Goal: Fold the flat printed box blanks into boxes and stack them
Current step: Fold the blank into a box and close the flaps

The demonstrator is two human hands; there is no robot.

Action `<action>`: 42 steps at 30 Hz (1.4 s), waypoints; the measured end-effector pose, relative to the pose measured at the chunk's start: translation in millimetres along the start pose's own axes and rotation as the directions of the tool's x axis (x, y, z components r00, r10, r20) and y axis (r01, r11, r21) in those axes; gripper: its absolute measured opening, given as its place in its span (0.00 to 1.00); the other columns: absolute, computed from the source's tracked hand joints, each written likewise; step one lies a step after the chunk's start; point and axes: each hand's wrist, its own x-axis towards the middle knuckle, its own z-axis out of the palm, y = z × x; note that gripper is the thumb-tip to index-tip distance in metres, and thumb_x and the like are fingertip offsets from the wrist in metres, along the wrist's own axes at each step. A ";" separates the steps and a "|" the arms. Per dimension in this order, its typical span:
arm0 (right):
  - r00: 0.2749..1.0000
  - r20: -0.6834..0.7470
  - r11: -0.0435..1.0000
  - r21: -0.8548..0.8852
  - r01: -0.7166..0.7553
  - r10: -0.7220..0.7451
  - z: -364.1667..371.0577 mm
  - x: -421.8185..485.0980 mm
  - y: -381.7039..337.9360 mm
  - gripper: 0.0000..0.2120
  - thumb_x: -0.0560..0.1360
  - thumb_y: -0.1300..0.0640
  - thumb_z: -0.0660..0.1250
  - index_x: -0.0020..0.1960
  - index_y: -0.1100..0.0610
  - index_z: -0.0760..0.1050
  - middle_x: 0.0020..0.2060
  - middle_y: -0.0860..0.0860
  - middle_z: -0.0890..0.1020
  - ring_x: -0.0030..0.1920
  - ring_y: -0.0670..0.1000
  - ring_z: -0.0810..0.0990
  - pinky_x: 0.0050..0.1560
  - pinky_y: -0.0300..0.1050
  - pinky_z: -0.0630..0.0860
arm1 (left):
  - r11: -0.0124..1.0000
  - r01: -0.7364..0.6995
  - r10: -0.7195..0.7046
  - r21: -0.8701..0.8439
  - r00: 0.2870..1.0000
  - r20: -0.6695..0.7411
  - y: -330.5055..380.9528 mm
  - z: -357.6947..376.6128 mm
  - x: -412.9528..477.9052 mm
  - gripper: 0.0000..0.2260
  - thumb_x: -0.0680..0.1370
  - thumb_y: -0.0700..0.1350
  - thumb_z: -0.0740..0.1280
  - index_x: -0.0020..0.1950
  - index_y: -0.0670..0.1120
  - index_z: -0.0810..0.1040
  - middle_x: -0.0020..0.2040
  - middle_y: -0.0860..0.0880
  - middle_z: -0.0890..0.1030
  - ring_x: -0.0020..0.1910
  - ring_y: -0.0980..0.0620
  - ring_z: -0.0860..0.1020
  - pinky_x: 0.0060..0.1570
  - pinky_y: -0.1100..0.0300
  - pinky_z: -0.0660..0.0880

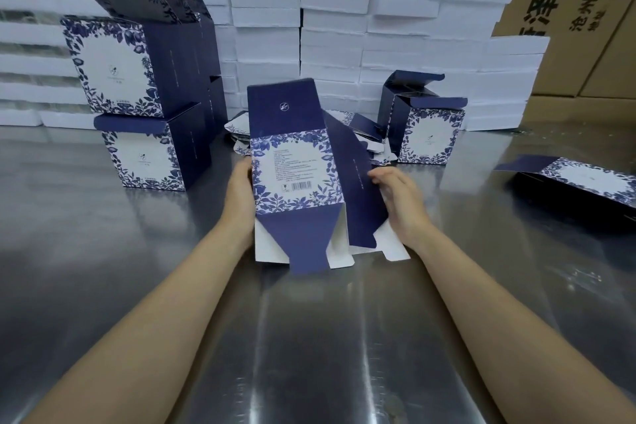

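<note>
We're mid-fold here: box blank (296, 169) half popped open, centre of bench (309, 337). Left grip (241, 191) holding its left edge, right grip (401, 203) holding navy side panel. Next, we reckon: square up tube, tuck bottom flaps, then onto finished stack (144, 113) far left.

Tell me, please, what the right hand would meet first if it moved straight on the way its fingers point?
The navy side panel of the blank: the right hand points left at it, fingers seemingly touching its edge.
</note>
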 end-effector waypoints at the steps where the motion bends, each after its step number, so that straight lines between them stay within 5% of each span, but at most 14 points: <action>1: 1.000 0.014 0.998 0.056 -0.015 0.014 0.9 0.1 -0.9 0.17 0.77 0.67 0.60 0.38 0.52 0.81 0.37 0.45 0.81 0.44 0.45 0.76 0.54 0.40 0.69 | 0.998 0.016 -0.016 -0.065 1.000 0.001 -1.4 -1.2 1.0 0.19 0.82 0.54 0.54 0.44 0.45 0.79 0.35 0.48 0.84 0.33 0.50 0.83 0.32 0.65 0.76; 4: 0.980 0.163 0.981 0.139 -0.134 0.111 1.3 -4.3 -3.2 0.07 0.77 0.56 0.65 0.53 0.54 0.80 0.44 0.47 0.82 0.49 0.47 0.79 0.52 0.40 0.74 | 0.986 0.058 -0.052 -0.153 0.998 0.043 -2.5 -5.1 3.8 0.20 0.83 0.56 0.53 0.48 0.45 0.78 0.45 0.45 0.83 0.41 0.47 0.82 0.42 0.58 0.76; 9: 0.912 0.391 0.992 -0.061 -0.112 0.127 1.8 -16.5 -9.0 0.59 0.52 0.36 0.80 0.77 0.50 0.59 0.72 0.49 0.68 0.70 0.47 0.68 0.63 0.43 0.71 | 0.999 -0.033 0.025 0.033 0.975 0.222 -9.3 -4.3 -3.6 0.17 0.80 0.46 0.58 0.42 0.51 0.86 0.44 0.51 0.85 0.44 0.52 0.82 0.46 0.58 0.75; 12: 0.890 0.448 0.992 -0.124 -0.026 0.079 6.4 -19.6 -12.4 0.68 0.48 0.37 0.82 0.79 0.47 0.48 0.77 0.49 0.60 0.75 0.46 0.61 0.71 0.42 0.63 | 0.982 -0.127 0.079 0.143 0.951 0.299 -10.1 0.4 -8.3 0.19 0.78 0.37 0.54 0.57 0.47 0.82 0.52 0.49 0.84 0.52 0.50 0.80 0.57 0.55 0.71; 15: 0.884 0.458 0.990 -0.141 -0.027 0.090 4.6 -17.0 -10.9 0.74 0.45 0.31 0.80 0.78 0.43 0.39 0.77 0.45 0.56 0.75 0.44 0.58 0.75 0.45 0.56 | 0.965 -0.160 0.074 0.206 0.925 0.372 -11.5 4.6 -12.9 0.23 0.73 0.38 0.54 0.64 0.50 0.79 0.55 0.51 0.83 0.53 0.53 0.79 0.51 0.61 0.73; 17: 0.884 0.458 0.986 -0.165 -0.014 0.089 1.3 -14.7 -6.1 0.67 0.51 0.33 0.79 0.78 0.42 0.41 0.75 0.40 0.60 0.73 0.39 0.60 0.73 0.41 0.58 | 0.965 -0.129 0.026 0.229 0.914 0.405 -13.5 6.7 -14.8 0.27 0.69 0.39 0.55 0.64 0.54 0.78 0.59 0.51 0.82 0.57 0.52 0.79 0.53 0.59 0.73; 19: 0.893 0.444 0.986 -0.165 0.000 0.074 -0.2 -12.1 -1.1 0.49 0.61 0.38 0.73 0.75 0.40 0.53 0.67 0.31 0.70 0.66 0.31 0.67 0.64 0.32 0.65 | 0.946 -0.144 0.011 0.292 0.911 0.413 -17.1 7.0 -12.5 0.33 0.70 0.30 0.53 0.71 0.52 0.72 0.68 0.47 0.76 0.67 0.49 0.73 0.58 0.55 0.71; 22: 0.925 0.369 0.986 -0.166 -0.028 0.088 2.7 -12.3 1.1 0.30 0.65 0.35 0.69 0.66 0.32 0.65 0.62 0.30 0.75 0.63 0.31 0.70 0.64 0.38 0.66 | 0.864 -0.251 0.011 0.436 0.876 0.483 -20.0 5.2 -13.8 0.40 0.73 0.24 0.57 0.78 0.55 0.59 0.74 0.55 0.68 0.58 0.59 0.77 0.56 0.62 0.73; 24: 0.947 0.311 0.988 -0.150 -0.030 0.076 4.1 -11.5 3.1 0.29 0.65 0.30 0.69 0.64 0.29 0.68 0.64 0.34 0.74 0.67 0.37 0.70 0.71 0.50 0.64 | 0.844 -0.287 0.002 0.453 0.846 0.533 -23.8 4.0 -12.6 0.41 0.75 0.28 0.65 0.79 0.57 0.54 0.74 0.60 0.65 0.56 0.66 0.75 0.62 0.62 0.71; 26: 0.966 0.256 0.992 -0.122 -0.018 0.049 6.1 -11.2 4.9 0.34 0.62 0.26 0.69 0.65 0.32 0.70 0.67 0.39 0.74 0.69 0.44 0.70 0.73 0.57 0.62 | 0.838 -0.319 0.039 0.442 0.844 0.535 -26.2 3.8 -12.0 0.37 0.76 0.36 0.71 0.78 0.56 0.58 0.72 0.61 0.68 0.64 0.63 0.73 0.66 0.64 0.69; 30: 0.996 0.092 1.000 0.018 -0.007 0.005 13.5 -15.2 -2.0 0.37 0.61 0.27 0.68 0.63 0.46 0.75 0.63 0.51 0.78 0.66 0.54 0.74 0.69 0.60 0.67 | 0.842 -0.360 0.180 0.402 0.890 0.420 -26.1 5.7 -11.8 0.11 0.79 0.49 0.67 0.61 0.57 0.76 0.54 0.63 0.82 0.56 0.62 0.78 0.50 0.75 0.72; 34: 0.975 -0.165 0.974 0.148 0.174 -0.149 10.4 -12.5 -9.6 0.15 0.74 0.43 0.64 0.40 0.50 0.84 0.38 0.47 0.85 0.41 0.47 0.83 0.44 0.44 0.81 | 0.870 -0.362 0.265 0.335 0.916 0.301 -26.2 4.4 -6.9 0.06 0.78 0.53 0.66 0.53 0.55 0.79 0.49 0.59 0.84 0.53 0.58 0.81 0.56 0.65 0.75; 38: 0.965 -0.240 0.968 0.200 0.155 -0.105 9.2 -9.7 -11.9 0.14 0.80 0.49 0.62 0.44 0.57 0.80 0.35 0.52 0.85 0.38 0.51 0.83 0.41 0.44 0.80 | 0.922 -0.303 0.258 0.243 0.945 0.199 -22.5 2.4 -3.9 0.09 0.80 0.51 0.65 0.55 0.49 0.79 0.53 0.51 0.84 0.56 0.50 0.81 0.62 0.53 0.76; 42: 0.968 -0.243 0.960 0.252 0.125 -0.062 11.6 -8.0 -14.4 0.14 0.80 0.49 0.62 0.42 0.57 0.77 0.31 0.52 0.81 0.32 0.48 0.78 0.34 0.38 0.77 | 0.934 -0.298 0.272 0.198 0.951 0.150 -20.9 2.8 -4.2 0.16 0.81 0.50 0.64 0.56 0.37 0.78 0.53 0.45 0.82 0.56 0.47 0.81 0.57 0.53 0.79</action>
